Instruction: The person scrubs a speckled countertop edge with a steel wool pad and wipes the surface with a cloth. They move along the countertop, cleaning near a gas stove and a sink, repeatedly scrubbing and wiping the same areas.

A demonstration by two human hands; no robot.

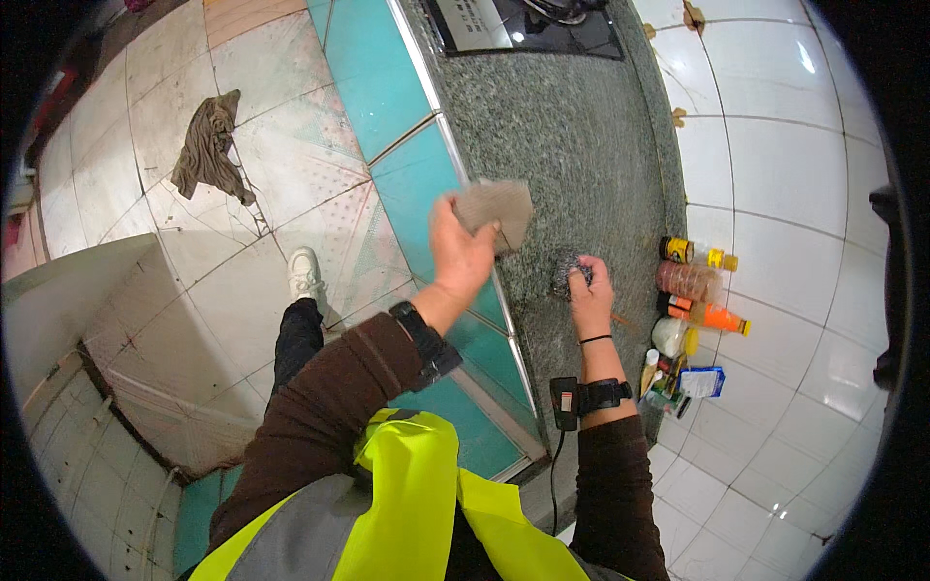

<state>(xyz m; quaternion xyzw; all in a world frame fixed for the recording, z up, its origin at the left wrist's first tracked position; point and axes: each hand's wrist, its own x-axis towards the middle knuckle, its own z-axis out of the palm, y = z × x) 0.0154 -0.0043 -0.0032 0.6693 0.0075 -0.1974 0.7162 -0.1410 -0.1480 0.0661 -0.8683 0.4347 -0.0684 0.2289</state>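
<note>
My left hand (465,247) grips a folded brown cloth or cardboard piece (498,210), thumb on top, over the front edge of the grey speckled stone countertop (552,131). Which material the brown piece is, I cannot tell. To its right and a little nearer my body, my right hand (592,290) is closed around a dark, glinting scouring pad of metal mesh (567,272), held at the counter's surface. The two hands are apart. A thin orange-brown strip (620,318) lies just right of my right wrist.
Bottles and jars (690,282), a white container with a yellow lid (670,336) and a blue packet (702,381) stand along the tiled wall. A black glass cooktop (567,36) is at the far end. Teal cabinet doors (399,189) run below the counter; a brown rag (211,149) lies on the floor.
</note>
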